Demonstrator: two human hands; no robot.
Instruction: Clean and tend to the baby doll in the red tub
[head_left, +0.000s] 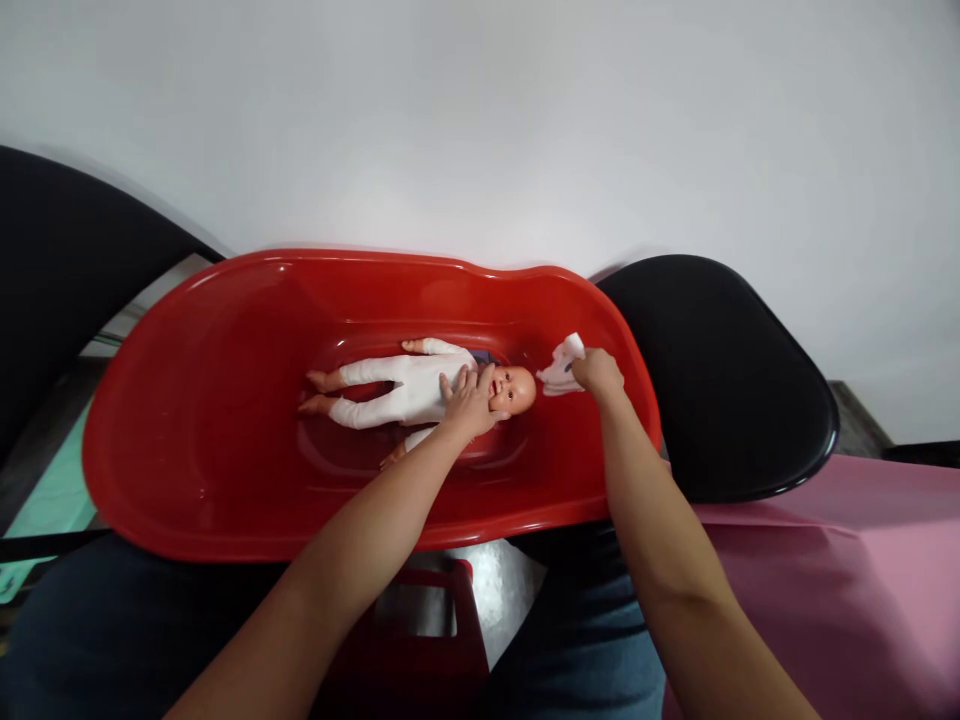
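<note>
- a white wall (480,110) is filling the top of the view, with a black rounded panel (712,380) standing to the right of the tub and a second black panel (64,280) cut off at the left edge.
- a pink sheet (832,580) is covering the lower right, and the person's denim-clad legs (577,650) are showing below the tub.
- a red plastic baby bathtub (195,420) is lying across the view, with no water showing inside it.
- a baby doll (412,390) in a white long-sleeved suit is lying face up in the tub's central hollow, its head toward the right end.
- the left hand (469,402) is resting open on the doll's chest, its grip spread with the thumb side reaching the chin and holding nothing.
- the right hand (598,373) is pinching a small white cloth (561,366) in a closed grip just beside the doll's head, not touching it.
- the doll is wearing its suit, and the cloth is not yet touching its face.
- the right hand's fingertips are hiding behind the cloth, the doll's far arm is partly tucked beneath the left forearm, and a red object (409,640) below the tub is too cut off to name.
</note>
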